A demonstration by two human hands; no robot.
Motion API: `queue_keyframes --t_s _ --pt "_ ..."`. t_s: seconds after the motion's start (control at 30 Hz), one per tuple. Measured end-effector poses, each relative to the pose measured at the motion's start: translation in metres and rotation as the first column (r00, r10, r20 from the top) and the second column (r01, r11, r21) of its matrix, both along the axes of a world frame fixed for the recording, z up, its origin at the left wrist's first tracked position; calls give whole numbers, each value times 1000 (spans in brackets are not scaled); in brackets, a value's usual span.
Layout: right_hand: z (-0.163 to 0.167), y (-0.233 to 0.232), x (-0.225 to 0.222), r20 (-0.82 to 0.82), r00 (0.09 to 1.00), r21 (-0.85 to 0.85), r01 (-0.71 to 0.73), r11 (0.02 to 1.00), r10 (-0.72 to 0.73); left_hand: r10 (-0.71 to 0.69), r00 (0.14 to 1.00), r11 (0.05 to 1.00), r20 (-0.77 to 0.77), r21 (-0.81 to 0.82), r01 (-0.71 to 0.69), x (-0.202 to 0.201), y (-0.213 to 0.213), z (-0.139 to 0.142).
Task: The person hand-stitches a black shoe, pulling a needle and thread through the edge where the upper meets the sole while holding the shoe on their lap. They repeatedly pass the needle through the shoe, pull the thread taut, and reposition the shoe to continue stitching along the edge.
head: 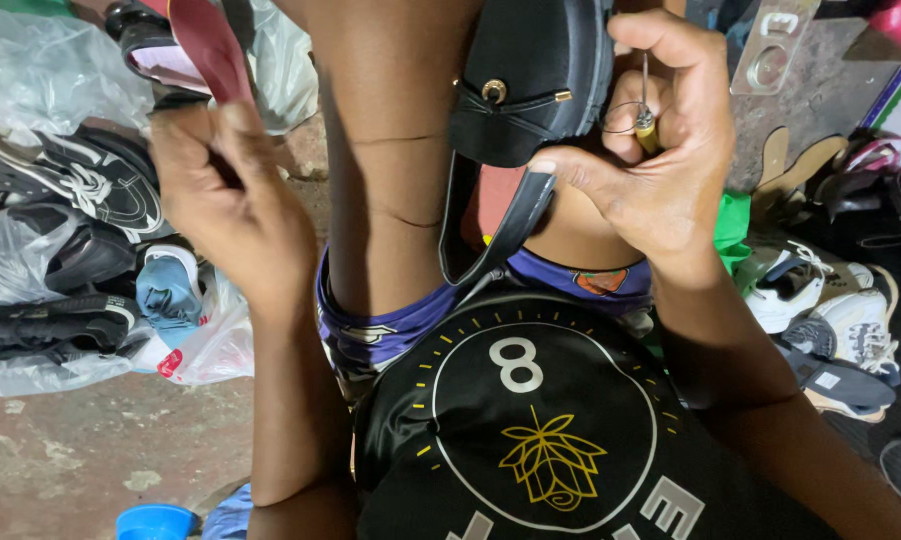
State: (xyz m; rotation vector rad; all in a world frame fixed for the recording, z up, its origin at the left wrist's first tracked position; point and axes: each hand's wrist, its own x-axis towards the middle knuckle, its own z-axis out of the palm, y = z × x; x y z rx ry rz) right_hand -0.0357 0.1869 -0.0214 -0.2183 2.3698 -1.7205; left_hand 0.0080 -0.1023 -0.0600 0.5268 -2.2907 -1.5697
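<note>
- Right hand (661,150) pinched shut on a stitching awl (647,118): thumb and fingers clamp the yellowish handle, thin metal shaft pointing up beside the shoe edge.
- Thumb of that hand also presses the loose black strap (501,225) that hangs down from the shoe.
- Black shoe (531,75) sits upside-ish between the person's knees, toe end toward the camera, small brass buckle stud on its near side; right hand touches its right edge.
- Left hand (226,190) closed in a fist, raised out to the left, well apart from the shoe. Looks to be pinching a thread (396,138): a thin line runs across the bare leg toward the shoe. Exact contents of the fist hidden, thread too fine to confirm at the fingers.
- Head view only, looking down over the black printed shirt (541,420) and purple shorts (391,330).
- Step, as judged: hand-stitching the sole or strap, thread drawn taut to the left while the awl waits at the seam.
- Next move would call for keeping the thread tight, setting the awl tip on the next stitch hole and pushing straight, with the thumb clear of the point.
- Around: clear plastic bags of shoes (61,250) on the left, white sneakers (821,300) on the right, flat insole cutouts (796,160) behind them, blue tub (154,522) at bottom left, bare concrete floor (61,450).
</note>
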Motion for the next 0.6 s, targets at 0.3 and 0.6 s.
queue_keyframes --t_s 0.3,0.6 --pt "1 -2 -2 -39 999 9 -12 1000 12 -536 843 693 39 -549 467 -5 38 27" --pt "2 0 -2 -39 999 17 -15 1000 16 -324 945 945 43 -35 326 42 13 -19"
